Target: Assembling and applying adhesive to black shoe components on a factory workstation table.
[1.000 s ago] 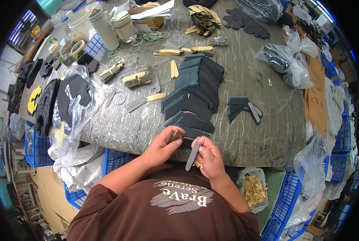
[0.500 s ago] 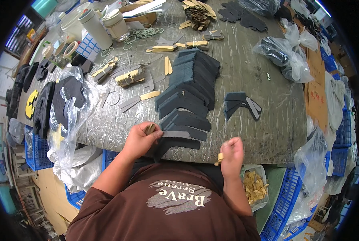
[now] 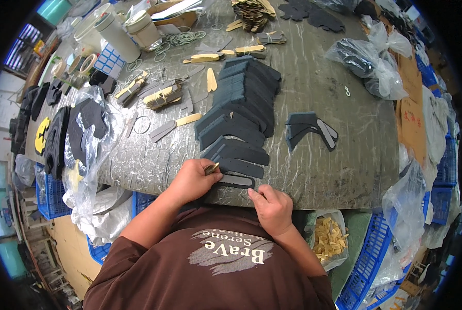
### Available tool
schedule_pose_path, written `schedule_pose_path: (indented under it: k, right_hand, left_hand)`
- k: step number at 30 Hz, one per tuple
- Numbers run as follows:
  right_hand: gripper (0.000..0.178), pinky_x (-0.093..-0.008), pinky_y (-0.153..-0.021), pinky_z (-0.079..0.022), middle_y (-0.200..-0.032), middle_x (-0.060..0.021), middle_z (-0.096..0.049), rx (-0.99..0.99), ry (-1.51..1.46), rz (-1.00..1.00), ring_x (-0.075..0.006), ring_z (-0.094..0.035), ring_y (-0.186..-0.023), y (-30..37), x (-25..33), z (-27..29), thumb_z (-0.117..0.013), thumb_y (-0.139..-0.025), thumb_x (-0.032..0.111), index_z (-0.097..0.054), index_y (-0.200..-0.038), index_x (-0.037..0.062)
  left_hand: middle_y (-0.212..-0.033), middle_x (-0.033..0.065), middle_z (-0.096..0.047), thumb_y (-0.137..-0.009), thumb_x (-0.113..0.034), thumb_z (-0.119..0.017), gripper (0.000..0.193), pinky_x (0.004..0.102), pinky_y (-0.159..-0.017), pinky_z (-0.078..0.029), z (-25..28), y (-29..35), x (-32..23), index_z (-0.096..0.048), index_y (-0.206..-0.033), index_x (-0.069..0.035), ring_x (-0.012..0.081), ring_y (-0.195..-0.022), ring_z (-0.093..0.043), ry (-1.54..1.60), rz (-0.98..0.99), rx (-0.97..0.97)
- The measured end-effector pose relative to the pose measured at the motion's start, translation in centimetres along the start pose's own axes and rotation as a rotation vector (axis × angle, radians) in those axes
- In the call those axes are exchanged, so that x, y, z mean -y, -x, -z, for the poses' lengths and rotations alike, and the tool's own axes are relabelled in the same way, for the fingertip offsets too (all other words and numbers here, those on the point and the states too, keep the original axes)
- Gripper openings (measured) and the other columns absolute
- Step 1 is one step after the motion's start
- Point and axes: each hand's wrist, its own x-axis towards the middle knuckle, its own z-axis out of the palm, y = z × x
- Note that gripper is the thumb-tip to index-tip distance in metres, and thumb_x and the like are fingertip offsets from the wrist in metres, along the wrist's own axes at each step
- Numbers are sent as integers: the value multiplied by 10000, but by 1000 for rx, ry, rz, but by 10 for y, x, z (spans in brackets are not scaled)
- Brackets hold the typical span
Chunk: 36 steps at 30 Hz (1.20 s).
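Head: grey strip (image 3: 238, 181) between left fingers (image 3: 213, 177), clamped on tan pieces (image 3: 212, 168), and right fingers (image 3: 260, 197), grip unclear.

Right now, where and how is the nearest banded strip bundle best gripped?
Probably pinched across the middle of the banded bundle, from the near side: it lies long and narrow, roughly left to right, with bare tabletop in front and loose grey strips by its right end.

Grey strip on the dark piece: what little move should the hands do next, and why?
Perhaps press the grey strip down with the right hand: the strip lies on the dark piece, and that hand's fingertips are at its right end.
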Motion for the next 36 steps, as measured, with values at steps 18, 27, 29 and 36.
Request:
schedule_pose_path:
  k: [18, 27, 29, 36]
  right_hand:
    - [115, -310, -566, -485, -1054, -27, -660, 58, -92, -39, -188, -623, -660, -8, 0, 7, -666, -749, 120, -659, -843, 55]
    - [132, -252, -653, -458, -778, -36, -640, -182, -578, -832, -97, -562, -704, -49, -52, 61, -677, -789, 36, -672, -919, 11]
    - [153, -246, -739, -456, -837, -31, -631, -297, -402, -798, -112, -577, -810, -52, -92, 72, -647, -800, 31, -668, -951, 12]
    - [103, -289, -707, -473, -807, -106, -664, 24, -638, -599, -178, -620, -761, -56, -12, 34, -649, -814, 62, -679, -888, -3]
  left_hand:
    - [-675, 127, -600, -732, -80, -707, 126, 370, -608, -469, -11, 1, 0, -616, -747, 5, 345, -626, -579, -336, -370, -204]
    - [-888, 29, -572, -824, -60, -664, 162, 230, -654, -442, -1, -1, -13, -589, -962, -21, 78, -755, -522, 261, -145, 11]
    - [-933, 29, -552, -850, -49, -616, 366, 223, -658, -436, 2, -9, -9, -490, -1193, -23, 94, -766, -516, 539, -92, 201]
    - [-1006, 33, -542, -874, -28, -552, 413, 239, -730, -447, -6, 0, -7, -461, -1276, -6, 104, -822, -536, 659, -98, 456]
